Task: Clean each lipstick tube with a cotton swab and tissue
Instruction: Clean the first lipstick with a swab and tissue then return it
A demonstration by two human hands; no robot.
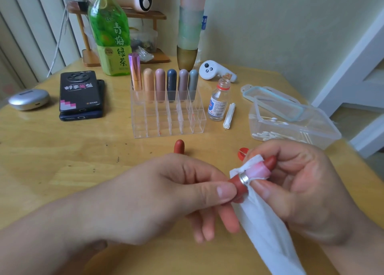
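Main risk: the exposed red bullet [271, 161] sticks out past the tissue [261, 229] and sits right against the right hand's fingers, so a hard twist or squeeze could smear or snap it, or put more colour on the skin. The tissue is already pink where it wraps the tube neck, so rubbing with that same patch would likely spread pigment, not lift it. Second risk: the lipstick tube [238, 184] is held only at its red base, so a strong pull from the tissue side could slip it loose. The uncapped small bottle [218, 102] stands well back toward the far right of the tabletop [72, 150], beside the clear organiser [170, 133] (low knock risk unless a hand reaches for swabs). Pose: both hands hover above the near edge of the tabletop, right of centre. The left hand [162, 195] comes in from the left, thumb and forefinger pinched on the tube base, other fingers loosely curled below. The right hand [305, 183] is curled round the tissue-wrapped neck just above the silver ring, clamped on it, with the tissue tail hanging toward the near edge. The tube's red cap [179, 147] lies on the tabletop just in front of the organiser.
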